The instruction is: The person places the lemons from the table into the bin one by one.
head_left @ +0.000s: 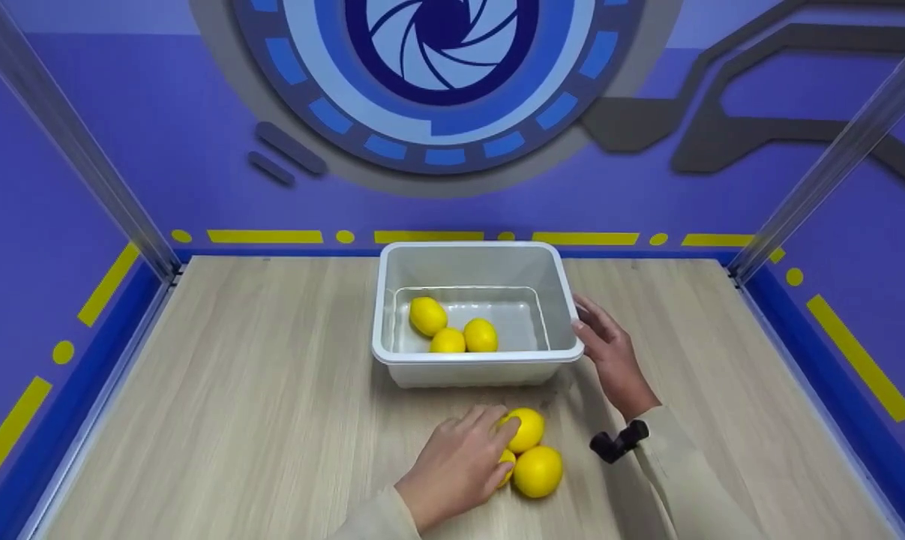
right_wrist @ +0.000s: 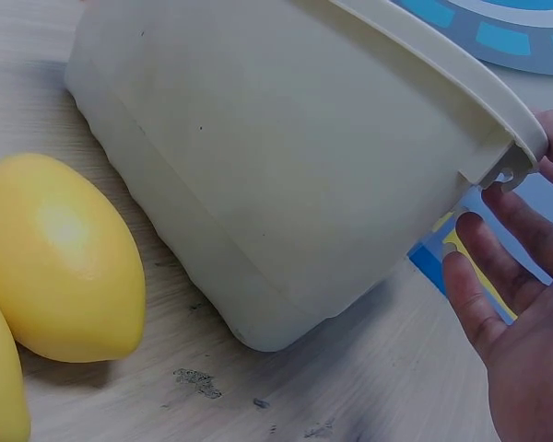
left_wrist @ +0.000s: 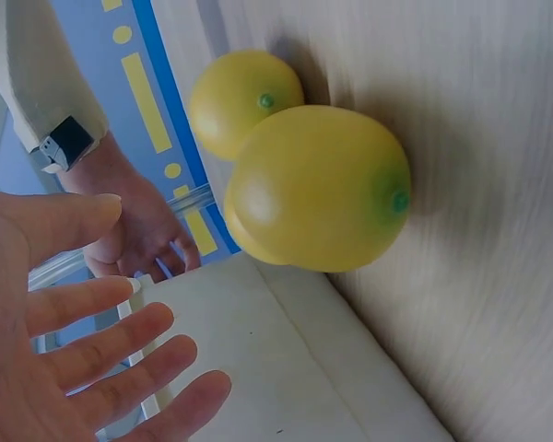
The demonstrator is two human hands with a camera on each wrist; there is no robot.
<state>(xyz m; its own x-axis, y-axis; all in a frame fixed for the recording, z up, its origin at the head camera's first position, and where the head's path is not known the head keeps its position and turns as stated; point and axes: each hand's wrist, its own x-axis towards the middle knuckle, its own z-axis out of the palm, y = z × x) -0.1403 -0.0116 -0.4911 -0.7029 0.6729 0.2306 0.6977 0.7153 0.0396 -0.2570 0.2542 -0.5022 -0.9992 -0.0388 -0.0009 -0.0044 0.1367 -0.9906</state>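
Observation:
A white plastic bin (head_left: 471, 375) stands on the table with three yellow lemons (head_left: 427, 316) inside it. My right hand (head_left: 609, 360) holds the bin's right rim, thumb over the lip and fingers under it, as the right wrist view shows. In front of the bin lie three more lemons (head_left: 537, 472), grouped close together. Just left of them hovers my left hand (head_left: 459, 461), covering part of one lemon in the head view. Seen from the left wrist, the fingers (left_wrist: 120, 354) are spread apart and hold nothing, with a large lemon (left_wrist: 323, 189) beside them.
The pale wood-grain table (head_left: 235, 405) carries the bin near its back edge. Blue printed panels (head_left: 107, 135) enclose the back and both sides, with metal posts (head_left: 85, 135) at the corners. A black device (head_left: 618, 441) is worn on the right wrist.

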